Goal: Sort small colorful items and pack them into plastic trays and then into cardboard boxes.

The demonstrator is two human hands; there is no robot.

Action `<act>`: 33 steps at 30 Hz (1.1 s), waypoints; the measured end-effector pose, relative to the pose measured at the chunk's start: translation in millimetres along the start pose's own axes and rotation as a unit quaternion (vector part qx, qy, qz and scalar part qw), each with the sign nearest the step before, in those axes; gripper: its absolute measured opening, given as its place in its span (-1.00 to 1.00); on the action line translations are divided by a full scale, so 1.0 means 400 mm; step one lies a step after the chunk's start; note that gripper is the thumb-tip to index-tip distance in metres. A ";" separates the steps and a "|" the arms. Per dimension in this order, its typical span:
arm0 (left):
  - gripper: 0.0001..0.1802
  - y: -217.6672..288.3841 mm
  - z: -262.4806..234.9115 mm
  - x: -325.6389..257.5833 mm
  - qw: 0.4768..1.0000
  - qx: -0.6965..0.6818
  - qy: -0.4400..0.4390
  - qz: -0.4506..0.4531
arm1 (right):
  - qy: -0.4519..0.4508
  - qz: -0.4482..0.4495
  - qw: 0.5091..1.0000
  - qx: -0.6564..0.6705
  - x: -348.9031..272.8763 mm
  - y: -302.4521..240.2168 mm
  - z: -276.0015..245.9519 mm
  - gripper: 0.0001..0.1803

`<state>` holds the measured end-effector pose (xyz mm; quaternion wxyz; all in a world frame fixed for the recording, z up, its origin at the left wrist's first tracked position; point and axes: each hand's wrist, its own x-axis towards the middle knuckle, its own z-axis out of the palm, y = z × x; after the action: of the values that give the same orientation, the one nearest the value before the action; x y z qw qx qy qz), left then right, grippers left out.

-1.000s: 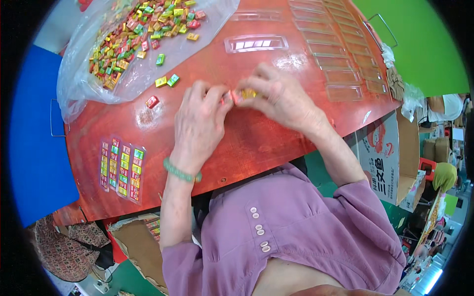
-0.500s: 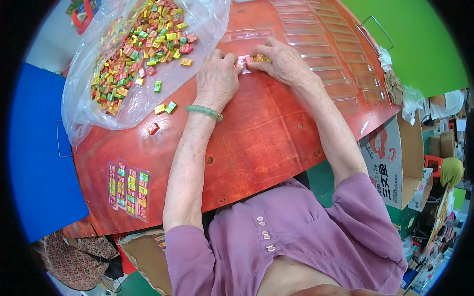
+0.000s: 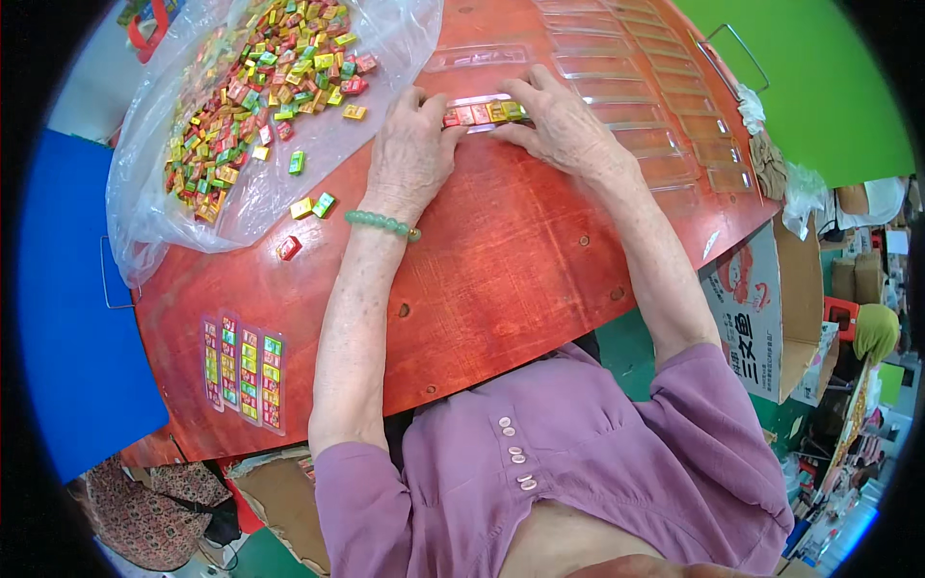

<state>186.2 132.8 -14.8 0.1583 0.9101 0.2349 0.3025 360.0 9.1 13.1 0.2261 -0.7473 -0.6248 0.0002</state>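
Note:
A short row of small, brightly wrapped candy-like blocks (image 3: 474, 115) lies in a narrow clear plastic tray on the red table, between my hands. My left hand (image 3: 412, 144), with a green bead bracelet above it, is closed around the row's left end, its fingertips partly hidden. At the right end my right hand (image 3: 561, 123) grips with its thumb on the near side and fingers on the far side. Red, orange and yellow-green blocks show between them. Just beyond lies a bare clear tray (image 3: 479, 58).
A heap of loose blocks (image 3: 279, 82) sits on a clear plastic bag (image 3: 371, 106) at the far left. Several bare clear trays (image 3: 602, 67) line the far right. Filled trays (image 3: 249, 376) lie near left, and a red block (image 3: 289, 248) sits alone. An open carton (image 3: 756, 323) stands beyond the right edge.
My hands have moved apart slightly, the left one leftward, so more of the row of blocks shows between them. The view has shifted slightly; the heap and filled trays look unchanged.

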 end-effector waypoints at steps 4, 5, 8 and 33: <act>-0.65 0.017 -0.007 -0.028 0.998 0.056 -0.010 0.026 | -0.006 -0.003 0.999 -0.053 -0.031 0.005 -0.004 -0.50; -0.62 0.022 -0.004 -0.038 0.996 0.077 -0.004 0.037 | -0.006 -0.003 0.998 -0.055 -0.039 0.005 0.001 -0.50; -0.54 0.024 0.002 -0.059 0.993 0.112 -0.002 0.047 | -0.016 -0.016 0.995 -0.096 -0.069 -0.003 0.017 -0.49; -0.68 0.222 -0.101 -0.315 0.970 0.236 -0.044 0.027 | -0.041 -0.098 0.993 -0.053 -0.301 -0.187 -0.023 -0.59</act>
<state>101.4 -1.8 -5.6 -0.0591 0.9403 0.2674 0.2023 266.4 -97.6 12.7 0.1587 -0.6932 -0.7027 -0.0242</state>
